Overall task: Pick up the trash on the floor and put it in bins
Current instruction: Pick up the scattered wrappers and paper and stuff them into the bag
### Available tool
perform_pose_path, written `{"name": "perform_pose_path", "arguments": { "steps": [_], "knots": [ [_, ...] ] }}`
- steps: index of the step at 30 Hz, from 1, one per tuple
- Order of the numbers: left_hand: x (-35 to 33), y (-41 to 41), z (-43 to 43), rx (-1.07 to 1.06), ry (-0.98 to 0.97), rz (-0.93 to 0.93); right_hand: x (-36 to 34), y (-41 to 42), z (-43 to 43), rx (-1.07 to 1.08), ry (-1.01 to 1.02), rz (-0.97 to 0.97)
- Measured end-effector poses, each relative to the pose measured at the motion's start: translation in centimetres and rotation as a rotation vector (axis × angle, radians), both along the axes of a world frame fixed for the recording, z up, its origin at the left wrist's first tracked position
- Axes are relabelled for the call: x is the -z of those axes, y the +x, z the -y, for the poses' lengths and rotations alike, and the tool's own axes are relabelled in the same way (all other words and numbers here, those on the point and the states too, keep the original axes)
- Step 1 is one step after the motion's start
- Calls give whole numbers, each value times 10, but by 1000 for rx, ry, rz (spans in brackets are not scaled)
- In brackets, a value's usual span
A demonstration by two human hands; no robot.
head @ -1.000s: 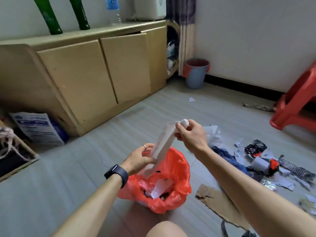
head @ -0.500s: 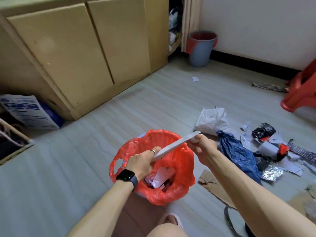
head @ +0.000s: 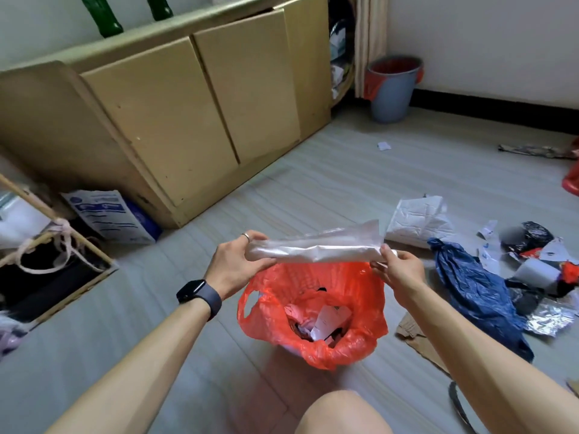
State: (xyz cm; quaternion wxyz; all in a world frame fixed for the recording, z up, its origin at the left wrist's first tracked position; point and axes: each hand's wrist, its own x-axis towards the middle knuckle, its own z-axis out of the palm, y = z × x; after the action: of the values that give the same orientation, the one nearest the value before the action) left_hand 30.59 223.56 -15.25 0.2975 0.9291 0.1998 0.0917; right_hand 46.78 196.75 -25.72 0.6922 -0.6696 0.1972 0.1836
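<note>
I hold a long white plastic wrapper (head: 316, 247) stretched sideways above a bin lined with a red bag (head: 354, 296). My left hand (head: 236, 264) grips its left end and my right hand (head: 396, 267) pinches its right end. The bin has paper scraps (head: 329, 321) inside. To the right on the floor lies a heap of trash: crumpled white paper (head: 419, 222), a blue plastic bag (head: 470, 286), foil (head: 548, 317), black and white wrappers (head: 529, 242) and a cardboard piece (head: 416, 336).
A tan cabinet (head: 175, 114) runs along the left wall. A second blue bin with a red liner (head: 393, 89) stands in the far corner. A wicker basket (head: 53, 270) and a printed bag (head: 109, 214) sit at left. A small paper scrap (head: 383, 146) lies mid-floor. My knee (head: 341, 415) is at bottom.
The wrapper went from hanging steeply, to a slant, to lying nearly level above the bin. My hands have moved farther apart along it. The camera tilted down, then back up.
</note>
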Motion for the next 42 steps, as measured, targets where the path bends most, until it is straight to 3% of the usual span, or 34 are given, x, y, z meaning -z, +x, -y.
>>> {"name": "perform_pose_path", "arguments": {
  "steps": [3, 5, 12, 14, 20, 28, 34, 42],
  "knots": [
    [-23, -7, -3, -77, -259, 62, 2, -6, -10, -148, -270, 95],
    [-40, -9, -8, -109, -295, 106, -8, -13, -17, -270, -405, 174],
    [-87, -22, -17, -74, 194, 28, -7, -28, -17, -688, -872, 339],
    [-86, -20, -13, -42, 292, 5, -5, -34, -16, -797, -887, 346],
    [-37, -2, 20, 46, 325, -26, 0, -46, -8, -889, -839, 396],
    [55, 59, 51, 59, 320, -50, 15, -46, -1, -872, -889, 494],
    [104, 89, 55, 193, 504, -43, 31, -42, -2, -813, -948, 579],
    [190, 89, 76, 319, 347, -545, 31, -45, -1, -805, -883, 584]
  ]
}}
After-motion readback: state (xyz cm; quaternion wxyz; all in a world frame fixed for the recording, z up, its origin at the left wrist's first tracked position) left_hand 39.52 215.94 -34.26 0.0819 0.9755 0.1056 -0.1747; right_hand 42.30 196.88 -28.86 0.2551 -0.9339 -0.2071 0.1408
